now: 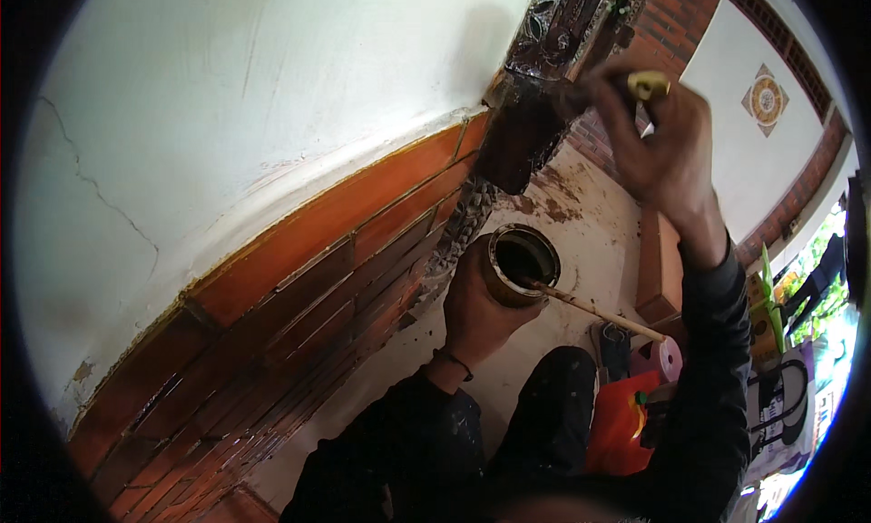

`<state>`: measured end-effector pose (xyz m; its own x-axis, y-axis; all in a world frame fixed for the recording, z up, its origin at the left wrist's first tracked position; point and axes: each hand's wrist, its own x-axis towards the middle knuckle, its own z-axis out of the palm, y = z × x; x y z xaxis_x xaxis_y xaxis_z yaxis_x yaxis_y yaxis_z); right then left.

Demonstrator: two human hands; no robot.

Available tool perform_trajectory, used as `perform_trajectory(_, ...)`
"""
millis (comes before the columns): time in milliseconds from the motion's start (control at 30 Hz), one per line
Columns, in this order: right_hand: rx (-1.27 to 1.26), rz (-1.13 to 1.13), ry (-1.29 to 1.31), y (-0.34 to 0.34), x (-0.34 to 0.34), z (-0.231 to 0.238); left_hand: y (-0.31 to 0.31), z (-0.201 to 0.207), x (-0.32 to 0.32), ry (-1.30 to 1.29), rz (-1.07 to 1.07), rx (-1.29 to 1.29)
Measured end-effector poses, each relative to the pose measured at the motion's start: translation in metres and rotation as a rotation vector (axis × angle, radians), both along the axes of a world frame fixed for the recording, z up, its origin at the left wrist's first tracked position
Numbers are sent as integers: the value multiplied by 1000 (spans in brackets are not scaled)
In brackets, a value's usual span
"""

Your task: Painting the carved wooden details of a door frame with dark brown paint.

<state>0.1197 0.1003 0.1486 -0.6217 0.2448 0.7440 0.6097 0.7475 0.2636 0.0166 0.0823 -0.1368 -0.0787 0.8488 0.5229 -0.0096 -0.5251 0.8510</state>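
Note:
My left hand is wrapped round a small round can with dark liquid inside and a smeared rim. A thin wooden stick leans out of the can toward the right. Higher up, my right hand is closed on a paintbrush; the yellowish end of its handle shows above the fingers. The brush head is blurred and lies against or close to a dark, glossy wooden post; contact is hard to judge. Carved, shiny dark woodwork continues above the post's plain block.
A cracked white wall over orange-brown brick cladding fills the left. Dark stains mark the pale floor. To the right are an orange block, a pink roll, a red container and a bag.

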Motion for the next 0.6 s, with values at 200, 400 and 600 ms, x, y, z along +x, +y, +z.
perform_trajectory(200,-23,210,266,23,-8,0,-4,1,-3,15,-12,17)
perform_trajectory(400,95,87,204,33,-14,7,-4,-4,0,2,4,-8)
perform_trajectory(600,114,-20,60,34,-28,-7,-5,-2,-2,44,4,-63)
